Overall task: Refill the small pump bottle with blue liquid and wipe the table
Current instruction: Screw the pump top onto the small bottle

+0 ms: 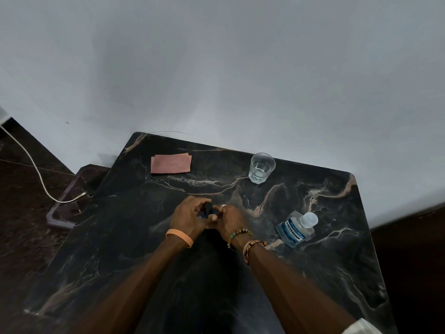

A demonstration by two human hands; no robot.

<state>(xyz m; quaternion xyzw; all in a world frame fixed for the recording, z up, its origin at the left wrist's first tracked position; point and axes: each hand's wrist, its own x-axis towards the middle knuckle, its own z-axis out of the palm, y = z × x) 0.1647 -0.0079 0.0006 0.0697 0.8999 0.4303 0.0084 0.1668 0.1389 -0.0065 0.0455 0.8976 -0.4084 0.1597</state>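
Far left: dark floor, a white cable [29, 162] trailing across it down to a low glass-edged shelf [69, 203] tucked beside the table. Dark marble table [134, 249] with pale and tan veins, set against a plain grey wall [216, 68].

On the far left part of the tabletop: a folded pink cloth [171, 163], lying flat, well apart from everything else.

At the middle of the tabletop: left hand [190, 216], orange band on the wrist, fingers curled around the dark top of a small pump bottle [207, 210]. Touching it from the right: right hand [227, 219], ring on one finger, beaded and woven bracelets on the wrist, wrapped around the lower part of the same bottle. Bottle almost wholly hidden between the two hands; only a black cap and a hint of blue showing. Cannot tell whether standing on the marble or lifted just above it, nor how full.

Further right, toward the far edge: a clear drinking glass [262, 168], upright, partly filled with clear liquid.

Right of the hands and nearer than the glass: a Listerine bottle [295, 230] with pale blue liquid, white cap on, standing on the table, near the right hand but not touching it.

Bottom right corner: a scrap of white sleeve [361, 327].
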